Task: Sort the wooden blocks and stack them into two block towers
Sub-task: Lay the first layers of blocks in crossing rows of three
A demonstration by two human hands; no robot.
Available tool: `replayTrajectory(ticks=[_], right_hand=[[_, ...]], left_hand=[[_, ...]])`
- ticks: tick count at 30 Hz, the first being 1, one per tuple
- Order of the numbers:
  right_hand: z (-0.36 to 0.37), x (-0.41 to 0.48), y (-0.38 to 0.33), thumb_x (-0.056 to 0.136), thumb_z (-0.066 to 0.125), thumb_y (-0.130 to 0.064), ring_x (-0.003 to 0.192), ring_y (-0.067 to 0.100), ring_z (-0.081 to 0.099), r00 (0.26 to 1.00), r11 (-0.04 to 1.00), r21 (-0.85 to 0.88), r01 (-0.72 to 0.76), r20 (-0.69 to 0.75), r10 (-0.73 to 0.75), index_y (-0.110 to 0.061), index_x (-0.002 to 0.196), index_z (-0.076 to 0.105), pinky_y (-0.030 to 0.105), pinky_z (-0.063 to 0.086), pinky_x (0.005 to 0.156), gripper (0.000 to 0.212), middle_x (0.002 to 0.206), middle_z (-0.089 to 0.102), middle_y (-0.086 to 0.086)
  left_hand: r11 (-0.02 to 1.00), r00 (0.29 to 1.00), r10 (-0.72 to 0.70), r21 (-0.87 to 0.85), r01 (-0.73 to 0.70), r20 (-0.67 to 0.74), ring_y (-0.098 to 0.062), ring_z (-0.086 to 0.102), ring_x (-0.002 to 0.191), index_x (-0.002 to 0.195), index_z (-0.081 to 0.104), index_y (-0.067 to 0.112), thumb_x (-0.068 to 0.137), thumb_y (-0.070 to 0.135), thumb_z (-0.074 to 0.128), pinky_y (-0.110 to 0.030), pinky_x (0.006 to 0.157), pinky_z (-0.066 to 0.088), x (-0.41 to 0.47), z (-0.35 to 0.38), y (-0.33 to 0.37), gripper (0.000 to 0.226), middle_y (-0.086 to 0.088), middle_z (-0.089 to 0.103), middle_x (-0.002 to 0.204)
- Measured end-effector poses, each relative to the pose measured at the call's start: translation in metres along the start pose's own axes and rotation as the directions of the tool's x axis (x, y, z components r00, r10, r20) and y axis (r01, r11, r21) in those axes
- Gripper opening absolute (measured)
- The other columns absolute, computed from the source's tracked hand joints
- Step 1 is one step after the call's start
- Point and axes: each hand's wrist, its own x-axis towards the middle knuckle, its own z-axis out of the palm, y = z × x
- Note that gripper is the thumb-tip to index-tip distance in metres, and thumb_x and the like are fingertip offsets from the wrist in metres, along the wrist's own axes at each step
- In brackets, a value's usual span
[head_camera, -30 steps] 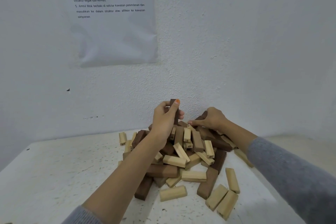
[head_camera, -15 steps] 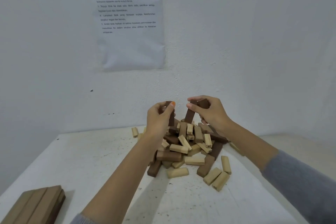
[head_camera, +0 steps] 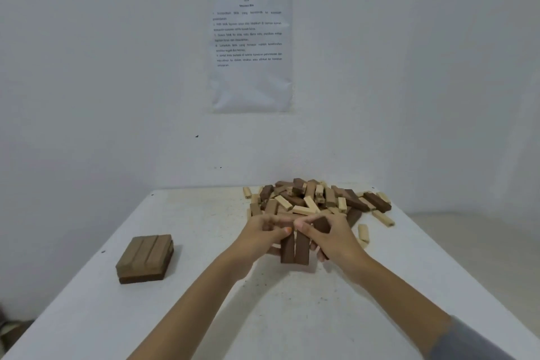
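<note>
Left hand (head_camera: 263, 231) and right hand (head_camera: 336, 237), each gripping a dark block (head_camera: 287, 248) (upright, touching), are pulling nearer from the pile (head_camera: 315, 199).

Bare tabletop (head_camera: 204, 316) along near edge and left centre, flat dark stack (head_camera: 145, 257) at left, jumbled block pile (head_camera: 309, 199) filling far right, wall (head_camera: 117, 96) just behind.

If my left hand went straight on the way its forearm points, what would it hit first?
Most likely the loose block pile just beyond your left hand, which grips the dark blocks; depth is hard to judge.
</note>
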Motion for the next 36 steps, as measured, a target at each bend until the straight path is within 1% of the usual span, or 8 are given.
replayTrajectory(ticks=[3, 10, 16, 20, 25, 31, 34, 36], right_hand=[[0.014, -0.014, 0.005, 0.085, 0.074, -0.024, 0.042, 0.014, 0.050, 0.999, 0.999, 0.014, -0.044, 0.010, 0.044, -0.015, 0.086, 0.074, 0.022, 0.037, 0.033, 0.009, 0.052, 0.060, -0.001], [0.032, -0.033, 0.012, 0.087, 0.073, -0.026, 0.037, 0.016, 0.046, 0.996, 0.997, 0.004, -0.074, 0.041, 0.074, -0.019, 0.082, 0.071, 0.024, 0.039, 0.038, 0.009, 0.052, 0.056, 0.006], [0.030, -0.036, 0.008, 0.094, 0.062, -0.030, 0.046, 0.017, 0.047, 0.975, 0.971, 0.096, -0.219, -0.001, 0.220, -0.018, 0.099, 0.063, 0.026, 0.040, 0.045, 0.014, 0.067, 0.055, 0.011], [0.022, -0.034, 0.006, 0.097, 0.040, -0.011, 0.060, 0.023, 0.055, 0.957, 0.930, 0.233, -0.284, 0.005, 0.291, -0.011, 0.112, 0.055, 0.035, 0.049, 0.060, 0.021, 0.081, 0.054, 0.016], [0.016, -0.031, 0.017, 0.091, 0.063, -0.010, 0.099, 0.021, 0.062, 0.988, 0.989, 0.011, -0.151, -0.012, 0.151, -0.022, 0.099, 0.070, 0.039, 0.051, 0.093, 0.016, 0.107, 0.064, 0.006], [0.013, -0.031, 0.027, 0.084, 0.074, -0.029, 0.082, 0.005, 0.048, 0.999, 0.941, -0.339, -0.005, 0.042, 0.021, -0.031, 0.096, 0.070, 0.017, 0.037, 0.068, 0.013, 0.100, 0.053, -0.013], [0.013, -0.032, 0.023, 0.089, 0.068, -0.036, 0.091, 0.006, 0.051, 0.996, 0.962, -0.267, -0.054, 0.053, 0.071, -0.031, 0.109, 0.065, 0.020, 0.041, 0.075, 0.022, 0.109, 0.055, -0.009], [0.004, -0.033, 0.018, 0.090, 0.066, -0.039, 0.103, 0.008, 0.052, 0.973, 0.973, -0.204, -0.106, 0.179, 0.143, -0.035, 0.120, 0.060, 0.022, 0.042, 0.086, 0.031, 0.113, 0.056, -0.011]], left_hand=[[0.997, 0.999, -0.026, 0.073, 0.023, 0.034, -0.023, 0.066, 0.092, 0.117, 0.062, 0.003, 0.092, 0.005, 0.060, -0.034, 0.079, 0.057, -0.018, -0.009, -0.011, 0.025, -0.023, 0.063, 0.102], [0.991, 0.999, 0.032, 0.132, -0.031, 0.000, -0.012, 0.060, 0.081, 0.114, 0.065, 0.007, 0.092, 0.010, 0.062, -0.020, 0.072, 0.051, -0.039, -0.019, -0.033, 0.023, -0.009, 0.060, 0.089], [0.848, 0.969, 0.229, 0.509, -0.149, -0.097, -0.011, 0.051, 0.102, 0.100, 0.066, 0.027, 0.091, 0.021, 0.063, -0.015, 0.080, 0.037, -0.039, -0.015, -0.050, 0.011, 0.006, 0.059, 0.108], [0.899, 0.975, 0.193, 0.417, -0.130, -0.113, -0.007, 0.055, 0.099, 0.101, 0.065, 0.025, 0.094, 0.021, 0.059, -0.010, 0.075, 0.039, -0.041, -0.017, -0.049, 0.010, 0.010, 0.062, 0.104], [0.942, 0.997, 0.025, 0.332, -0.049, 0.075, 0.001, 0.052, 0.106, 0.121, 0.058, 0.028, 0.091, 0.027, 0.063, -0.012, 0.080, 0.038, -0.049, -0.031, -0.037, 0.031, 0.014, 0.058, 0.117], [0.849, 0.982, 0.036, 0.512, -0.127, 0.184, -0.002, 0.036, 0.124, 0.135, 0.042, 0.044, 0.073, 0.042, 0.080, -0.024, 0.101, 0.036, -0.052, -0.039, -0.045, 0.072, 0.019, 0.043, 0.130], [0.844, 0.982, 0.088, 0.511, -0.162, 0.166, -0.003, 0.036, 0.124, 0.133, 0.040, 0.048, 0.073, 0.044, 0.080, -0.030, 0.103, 0.036, -0.051, -0.036, -0.049, 0.072, 0.025, 0.044, 0.126], [0.821, 0.981, 0.110, 0.542, -0.180, 0.159, -0.003, 0.034, 0.125, 0.132, 0.039, 0.051, 0.073, 0.047, 0.078, -0.033, 0.105, 0.031, -0.050, -0.035, -0.051, 0.071, 0.026, 0.047, 0.126]])
